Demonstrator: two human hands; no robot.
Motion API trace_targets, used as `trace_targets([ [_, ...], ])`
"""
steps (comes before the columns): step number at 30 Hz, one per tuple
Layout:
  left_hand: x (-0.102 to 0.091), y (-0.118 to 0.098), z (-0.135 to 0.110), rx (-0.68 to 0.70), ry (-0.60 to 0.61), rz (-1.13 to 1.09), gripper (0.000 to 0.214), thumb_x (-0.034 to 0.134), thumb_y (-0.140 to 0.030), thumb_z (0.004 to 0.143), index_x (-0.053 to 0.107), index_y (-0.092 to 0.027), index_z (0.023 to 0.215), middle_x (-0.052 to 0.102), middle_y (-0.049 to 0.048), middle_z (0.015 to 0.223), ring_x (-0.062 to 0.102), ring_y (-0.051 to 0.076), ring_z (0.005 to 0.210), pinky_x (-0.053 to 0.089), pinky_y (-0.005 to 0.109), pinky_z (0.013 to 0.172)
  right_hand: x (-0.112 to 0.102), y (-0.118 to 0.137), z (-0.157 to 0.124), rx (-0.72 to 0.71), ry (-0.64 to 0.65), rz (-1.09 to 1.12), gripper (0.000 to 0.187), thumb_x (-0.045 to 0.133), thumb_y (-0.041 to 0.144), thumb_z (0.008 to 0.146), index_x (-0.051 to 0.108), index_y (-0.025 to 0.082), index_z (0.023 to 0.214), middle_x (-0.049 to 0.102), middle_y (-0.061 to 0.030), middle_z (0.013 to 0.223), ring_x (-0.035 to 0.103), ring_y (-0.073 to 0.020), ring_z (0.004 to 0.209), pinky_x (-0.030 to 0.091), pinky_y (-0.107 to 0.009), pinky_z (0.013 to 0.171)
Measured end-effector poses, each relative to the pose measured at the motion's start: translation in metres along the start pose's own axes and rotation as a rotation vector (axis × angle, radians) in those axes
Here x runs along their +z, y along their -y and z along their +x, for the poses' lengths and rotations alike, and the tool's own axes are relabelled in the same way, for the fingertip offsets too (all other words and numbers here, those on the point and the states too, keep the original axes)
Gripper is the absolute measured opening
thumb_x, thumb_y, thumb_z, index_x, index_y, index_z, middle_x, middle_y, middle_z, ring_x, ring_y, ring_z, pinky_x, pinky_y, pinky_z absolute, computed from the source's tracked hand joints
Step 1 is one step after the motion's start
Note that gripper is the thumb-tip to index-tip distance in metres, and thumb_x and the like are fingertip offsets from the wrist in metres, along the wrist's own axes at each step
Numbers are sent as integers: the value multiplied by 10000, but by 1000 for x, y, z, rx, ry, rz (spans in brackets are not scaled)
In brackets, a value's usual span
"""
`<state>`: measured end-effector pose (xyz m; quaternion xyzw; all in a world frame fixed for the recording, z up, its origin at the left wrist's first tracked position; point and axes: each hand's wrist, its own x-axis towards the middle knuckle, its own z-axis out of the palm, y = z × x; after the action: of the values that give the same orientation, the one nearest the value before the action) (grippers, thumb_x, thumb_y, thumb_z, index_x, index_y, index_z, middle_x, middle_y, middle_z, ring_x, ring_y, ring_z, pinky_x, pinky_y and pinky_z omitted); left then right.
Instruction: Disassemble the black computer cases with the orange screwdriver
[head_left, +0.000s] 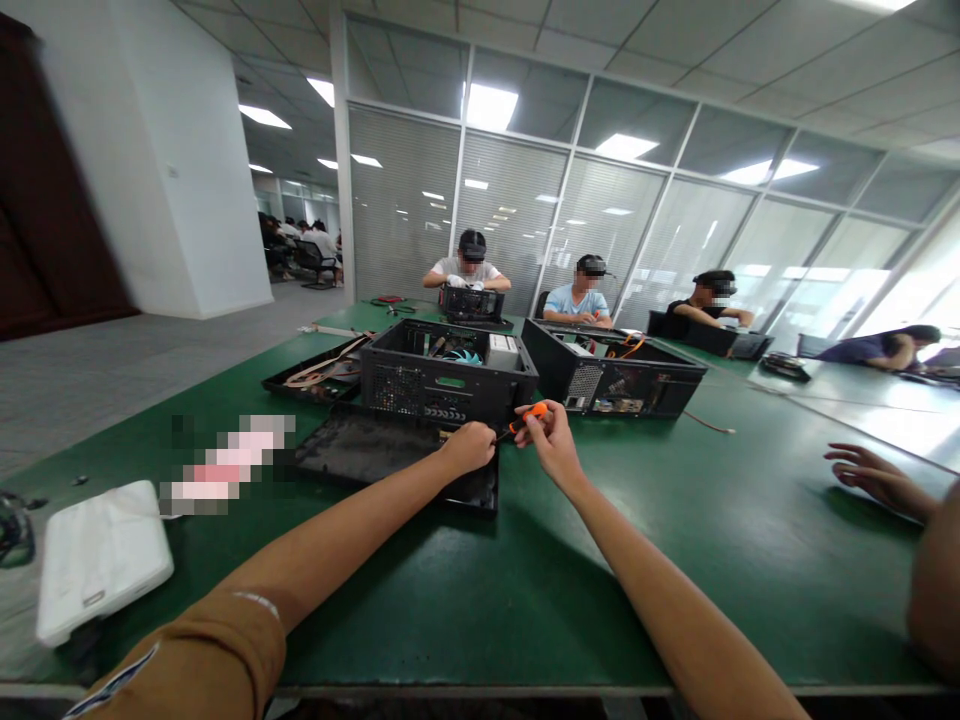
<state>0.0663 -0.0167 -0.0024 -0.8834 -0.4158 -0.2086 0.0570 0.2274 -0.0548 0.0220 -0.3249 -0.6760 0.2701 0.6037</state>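
Note:
My right hand (553, 445) grips a screwdriver (534, 412) with an orange and black handle, its shaft pointing left. Close to the tip, my left hand (470, 447) is closed with the fingertips pressed together; what they pinch, if anything, is hidden. Both hands are in front of an open black computer case (450, 385) lying on its side, with a teal fan (463, 357) and a power supply (504, 352) inside. Under my left hand a flat black side panel (367, 450) lies on the green table (450, 600).
Another open computer case (619, 385) stands to the right. A black tray-like panel with cables (319, 370) lies behind left. A white box-shaped device (105, 560) is at the near left. A neighbour's hand (874, 475) rests at right; several people work across the table.

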Motion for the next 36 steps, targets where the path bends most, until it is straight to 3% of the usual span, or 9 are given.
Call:
trace_targets([
  [13,-4,-2,-1,-7,13,-2,196,476,-203,761,653,-127,798,621,99,784,580,192,797,449,296,782,-5,-4,1,-1,-16,-41,316,461,367,813,368,219,1076,591,-37,917,535,-79,508,499,-238,493],
  [22,-3,-1,0,-8,14,1,190,486,-212,761,654,-128,789,622,93,766,582,185,780,450,280,767,-5,1,-1,17,86,4,254,394,370,846,389,202,1037,588,-76,1017,553,-89,579,510,-257,544],
  [29,1,-1,0,-28,16,-10,193,492,-204,743,655,-132,814,630,90,801,584,181,800,448,282,781,-2,-4,2,82,16,69,333,552,361,752,297,225,918,605,-34,918,562,-89,507,501,-239,462],
  [36,0,2,2,17,-10,-21,175,493,-187,718,651,-142,779,634,67,752,581,167,721,451,257,709,-3,1,0,11,76,18,307,471,367,803,382,216,1056,583,-40,937,568,-79,526,508,-242,515],
])
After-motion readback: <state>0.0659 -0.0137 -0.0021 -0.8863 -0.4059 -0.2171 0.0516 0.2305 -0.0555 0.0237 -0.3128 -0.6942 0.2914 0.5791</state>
